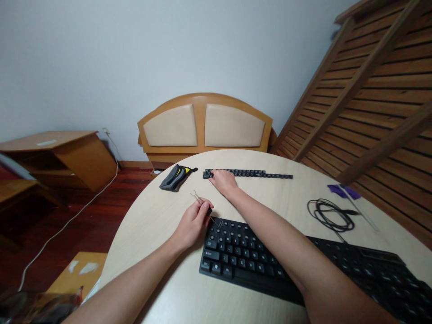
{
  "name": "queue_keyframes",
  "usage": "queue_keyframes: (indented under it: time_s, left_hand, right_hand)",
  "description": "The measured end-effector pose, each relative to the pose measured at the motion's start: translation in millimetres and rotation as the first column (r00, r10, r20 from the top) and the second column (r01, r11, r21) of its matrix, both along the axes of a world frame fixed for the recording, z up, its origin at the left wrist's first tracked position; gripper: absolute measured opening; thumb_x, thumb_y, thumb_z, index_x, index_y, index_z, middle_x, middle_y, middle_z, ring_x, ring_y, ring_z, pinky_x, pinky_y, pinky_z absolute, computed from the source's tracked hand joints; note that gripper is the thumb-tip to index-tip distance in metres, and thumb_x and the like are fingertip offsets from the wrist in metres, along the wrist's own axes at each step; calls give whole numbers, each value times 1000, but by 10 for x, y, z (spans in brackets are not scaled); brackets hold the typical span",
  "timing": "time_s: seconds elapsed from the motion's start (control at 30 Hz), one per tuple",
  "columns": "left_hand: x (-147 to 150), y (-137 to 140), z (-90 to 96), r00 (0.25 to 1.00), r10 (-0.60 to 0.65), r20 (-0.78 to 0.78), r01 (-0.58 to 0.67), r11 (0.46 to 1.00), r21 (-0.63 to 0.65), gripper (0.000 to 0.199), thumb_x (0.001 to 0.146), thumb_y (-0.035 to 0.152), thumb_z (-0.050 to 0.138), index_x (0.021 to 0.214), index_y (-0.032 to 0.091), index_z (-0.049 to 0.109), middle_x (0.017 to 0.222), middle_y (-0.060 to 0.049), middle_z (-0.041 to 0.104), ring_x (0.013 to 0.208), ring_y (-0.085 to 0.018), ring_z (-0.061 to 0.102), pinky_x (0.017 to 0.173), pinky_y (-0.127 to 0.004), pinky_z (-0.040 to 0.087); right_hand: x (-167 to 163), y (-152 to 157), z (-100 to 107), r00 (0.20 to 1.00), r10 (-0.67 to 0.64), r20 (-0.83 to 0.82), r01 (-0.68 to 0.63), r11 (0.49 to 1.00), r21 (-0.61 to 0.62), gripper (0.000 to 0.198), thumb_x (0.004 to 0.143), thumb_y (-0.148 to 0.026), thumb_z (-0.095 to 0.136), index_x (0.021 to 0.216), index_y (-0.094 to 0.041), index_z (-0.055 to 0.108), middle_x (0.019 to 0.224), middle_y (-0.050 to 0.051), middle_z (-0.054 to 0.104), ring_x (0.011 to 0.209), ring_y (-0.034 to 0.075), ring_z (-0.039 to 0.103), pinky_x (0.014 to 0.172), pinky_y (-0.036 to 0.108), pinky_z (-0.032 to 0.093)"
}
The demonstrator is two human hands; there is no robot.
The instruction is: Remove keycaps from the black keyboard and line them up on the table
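My left hand is closed around a wire keycap puller; its thin wire ends stick out on both sides of the fingers. This hand is just off the upper left corner of a black keyboard, whose top left rows show bare key stems without caps. Farther away, my right hand reaches over the keyboard to a row of loose black keycaps. Its fingertips pinch at a keycap near the row's left end, partly hidden by the fingers. My right forearm covers the middle of the keyboard.
A grey, black and yellow pouch-like item lies at the round table's left edge. Coiled black cable, a purple cloth and a thin pale stick lie at right. A wooden headboard stands behind.
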State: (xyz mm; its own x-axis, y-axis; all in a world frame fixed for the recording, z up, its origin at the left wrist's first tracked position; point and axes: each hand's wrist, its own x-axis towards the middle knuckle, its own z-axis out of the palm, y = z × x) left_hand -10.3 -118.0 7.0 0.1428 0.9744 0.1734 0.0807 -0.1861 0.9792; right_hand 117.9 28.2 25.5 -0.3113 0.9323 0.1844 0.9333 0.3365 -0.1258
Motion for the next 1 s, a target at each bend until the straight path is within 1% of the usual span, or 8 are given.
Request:
queue_keyframes:
  time_s: [0.17, 0.33, 0.43, 0.57, 0.67, 0.8, 0.93, 1.0]
  left_hand:
    - [-9, -16, 4, 999, -22, 47, 24, 999, -24, 35, 93, 51, 50, 90, 17, 56, 62, 6, 44, 52, -11, 41, 51, -22, 33]
    - [8, -49, 25, 998, -27, 54, 27, 1000, 0, 35, 93, 51, 49, 95, 17, 58, 62, 5, 46, 55, -13, 44, 55, -24, 35]
    - [32, -93, 47, 999, -31, 17, 31, 999, 18, 38, 94, 52, 46, 100, 16, 59, 59, 4, 49, 56, -14, 46, 57, -25, 36]
    - [122, -161, 107, 1000, 11, 6, -11, 998, 58, 41, 93, 54, 47, 102, 16, 60, 58, 4, 51, 57, -15, 49, 59, -25, 39]
    - [262, -151, 156, 992, 66, 107, -64, 998, -20, 41, 91, 56, 47, 98, 17, 60, 57, 4, 52, 56, -14, 49, 59, -25, 41]
    - [446, -60, 195, 980, 110, 167, -89, 988, -128, 44, 87, 60, 48, 89, 17, 59, 54, 5, 48, 51, -14, 46, 52, -23, 40]
    - [447, -43, 170, 983, 156, 98, -160, 987, 29, 45, 89, 60, 47, 84, 17, 59, 59, 4, 50, 51, -12, 46, 51, -23, 37]
    - [385, -64, 141, 990, 128, 52, -132, 988, 81, 44, 90, 58, 49, 84, 16, 60, 60, 3, 51, 53, -12, 47, 53, -23, 38]
  right_hand:
    - [163, -169, 226, 1000, 29, 5, -29, 999, -40, 32, 90, -38, 59, 114, -18, 67, 109, 14, 72, 103, 28, 66, 86, 35, 48]
    - [532, -757, 395, 994, 102, -44, -105, 993, -62, 40, 92, -47, 53, 121, -21, 65, 111, 9, 72, 105, 26, 65, 86, 34, 48]
    - [793, -1174, 355, 978, 160, -133, -174, 979, -107, 41, 93, -49, 51, 119, -21, 66, 112, 8, 72, 102, 25, 66, 86, 34, 49]
    - [1050, -1548, 180, 885, 359, -297, -407, 906, -115, 43, 92, -50, 53, 122, -20, 63, 122, 9, 67, 112, 25, 60, 98, 39, 45]
    - [1116, -1654, 64, 815, 439, -379, -505, 858, -91, 45, 91, -46, 57, 127, -19, 59, 126, 10, 63, 117, 24, 56, 103, 39, 42]
    - [1106, -1662, 14, 784, 454, -424, -523, 850, -56, 45, 87, -41, 62, 126, -17, 59, 125, 11, 63, 117, 25, 55, 104, 41, 42]
    - [1102, -1670, 23, 776, 448, -443, -523, 851, -55, 45, 86, -37, 64, 126, -19, 60, 124, 11, 63, 117, 25, 55, 104, 42, 42]
    - [1112, -1683, 24, 771, 454, -447, -533, 844, -61, 45, 85, -37, 64, 127, -19, 60, 125, 11, 63, 118, 25, 55, 104, 43, 42]
